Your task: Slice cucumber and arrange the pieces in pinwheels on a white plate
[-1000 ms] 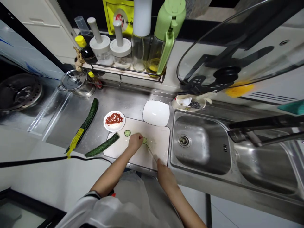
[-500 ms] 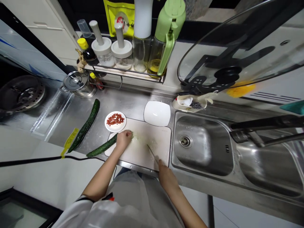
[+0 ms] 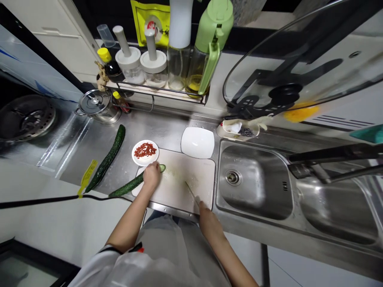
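My left hand (image 3: pixel 152 176) is closed over a dark green cucumber (image 3: pixel 128 186), whose cut pale end shows just past my fingers on the white cutting board (image 3: pixel 170 199). The cucumber's other end reaches off the board to the lower left. My right hand (image 3: pixel 209 223) grips a knife (image 3: pixel 192 192) by its handle, its narrow blade pointing up and left over the board's right half. Wet greenish traces mark the board between blade and cucumber. A second whole cucumber (image 3: pixel 107 161) lies on the steel counter to the left.
Behind the board stand a white plate of chopped red pieces (image 3: pixel 146 162) and a white square dish (image 3: pixel 197 142). A steel sink (image 3: pixel 257 191) adjoins on the right. At the back left is a lidded pot (image 3: pixel 98 107); a rack (image 3: pixel 161 92) holds jars and bottles.
My left hand has slid a little to the left along the cucumber, so its cut end now shows beyond the fingers. My right hand and the knife have hardly moved.
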The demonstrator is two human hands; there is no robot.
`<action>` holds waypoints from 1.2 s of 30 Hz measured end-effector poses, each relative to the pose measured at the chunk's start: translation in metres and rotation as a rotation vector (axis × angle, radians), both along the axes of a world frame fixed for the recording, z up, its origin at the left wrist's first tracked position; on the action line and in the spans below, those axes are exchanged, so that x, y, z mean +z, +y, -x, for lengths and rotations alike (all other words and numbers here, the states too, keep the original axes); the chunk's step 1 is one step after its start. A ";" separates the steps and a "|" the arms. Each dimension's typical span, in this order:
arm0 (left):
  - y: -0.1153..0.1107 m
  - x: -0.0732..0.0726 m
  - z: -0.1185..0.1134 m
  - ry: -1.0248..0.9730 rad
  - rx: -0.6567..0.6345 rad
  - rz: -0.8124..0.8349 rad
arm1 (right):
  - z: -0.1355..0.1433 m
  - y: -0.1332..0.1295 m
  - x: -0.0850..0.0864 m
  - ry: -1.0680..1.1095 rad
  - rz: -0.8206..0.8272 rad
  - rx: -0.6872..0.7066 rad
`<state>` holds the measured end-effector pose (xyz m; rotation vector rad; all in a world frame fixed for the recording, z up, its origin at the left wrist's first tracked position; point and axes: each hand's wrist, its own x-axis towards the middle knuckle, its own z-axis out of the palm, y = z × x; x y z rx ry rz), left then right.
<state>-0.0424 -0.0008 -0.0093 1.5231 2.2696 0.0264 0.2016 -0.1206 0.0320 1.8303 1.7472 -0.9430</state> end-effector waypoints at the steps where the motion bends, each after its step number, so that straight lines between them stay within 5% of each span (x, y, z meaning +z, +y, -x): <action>1: 0.001 0.000 0.000 0.013 0.000 0.010 | 0.000 -0.001 -0.001 -0.004 -0.004 0.004; 13: -0.009 -0.003 -0.009 0.017 -0.199 -0.056 | -0.004 -0.008 -0.010 0.105 -0.047 -0.085; 21: -0.007 -0.007 -0.010 0.046 -0.240 -0.033 | -0.013 -0.021 -0.014 0.360 -0.451 -0.409; 26: -0.008 -0.008 -0.011 0.051 -0.241 -0.028 | -0.013 -0.022 -0.043 0.324 -0.673 -0.428; 31: -0.007 -0.008 -0.012 0.084 -0.225 -0.032 | -0.009 -0.020 -0.077 0.171 -0.709 -0.451; 36: -0.006 -0.011 -0.011 0.099 -0.200 -0.032 | -0.006 -0.017 -0.091 0.046 -0.667 -0.382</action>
